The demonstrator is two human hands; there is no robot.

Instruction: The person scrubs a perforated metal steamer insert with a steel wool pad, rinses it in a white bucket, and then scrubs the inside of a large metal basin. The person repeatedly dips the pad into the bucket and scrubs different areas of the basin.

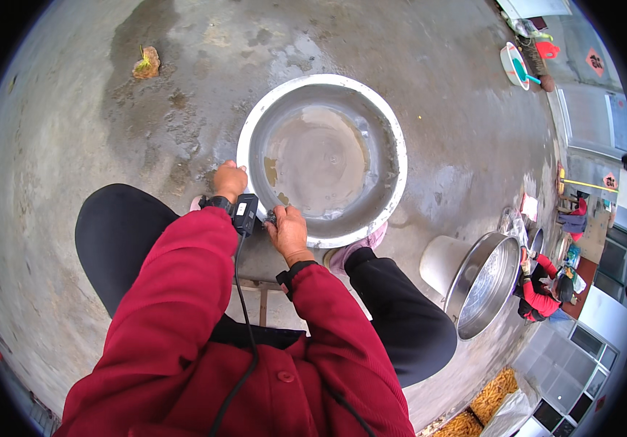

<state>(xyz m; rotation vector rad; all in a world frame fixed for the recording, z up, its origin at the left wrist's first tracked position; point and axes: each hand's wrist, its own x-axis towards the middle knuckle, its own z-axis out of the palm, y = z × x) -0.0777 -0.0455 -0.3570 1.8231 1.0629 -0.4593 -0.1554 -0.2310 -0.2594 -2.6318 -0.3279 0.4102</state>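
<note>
A wide, round metal basin (393, 156) stands on the concrete in front of me, with a little murky water in its bottom. My left hand (230, 180) is closed at its near left rim, the fingers curled against the edge. At the near side of the rim, my right hand (288, 231) pinches a small dark grey clump (270, 216) that looks like a scouring pad. Most of the clump is hidden by the fingers. A black box with a cable (245, 213) is strapped at my left wrist.
To the right, a large shallow steel pan (466, 320) leans by a white bucket (444, 264). Another person in red (542, 291) works beyond it. A stone (147, 63) lies far left, a white bowl (511, 67) far right. Yellow corn cobs (494, 395) are piled at lower right.
</note>
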